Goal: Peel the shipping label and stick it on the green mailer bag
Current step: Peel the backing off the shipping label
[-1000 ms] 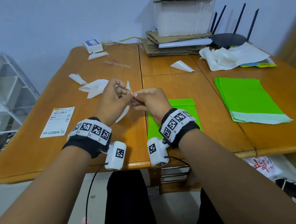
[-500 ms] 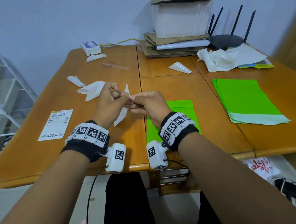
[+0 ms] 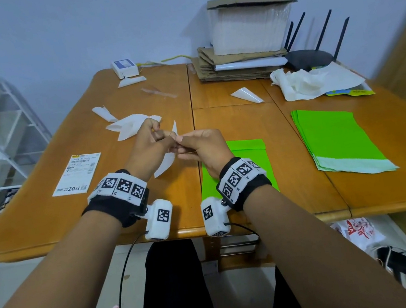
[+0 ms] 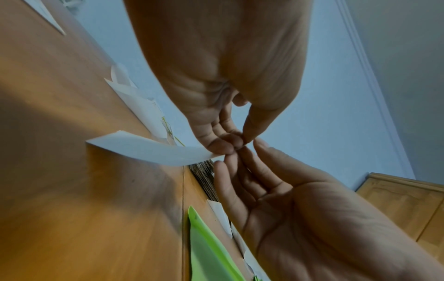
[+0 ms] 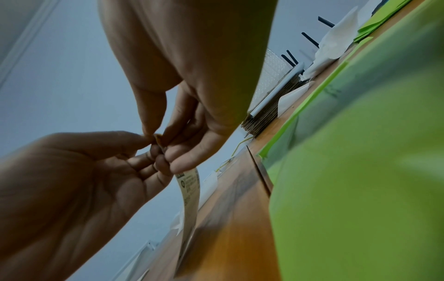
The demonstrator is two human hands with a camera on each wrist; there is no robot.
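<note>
Above the near middle of the table, both hands meet over the seam between the two leaves: the left hand pinches the top corner of the shipping label between thumb and curled fingers, and the right hand pinches at the same corner with thumb and forefinger, its other fingers loosely bent. The label hangs down from that pinch, curling, its lower end near the wood. Just below the right wrist, at about five o'clock from the hands, lies the green mailer bag, flat; a stack of more bags sits out at three o'clock, and another printed label at nine. To me the label looks feather-light, floppy and likely to stick to itself, so it is best worked from one corner, splitting the backing with the fingernails, then carried by its edges.
</note>
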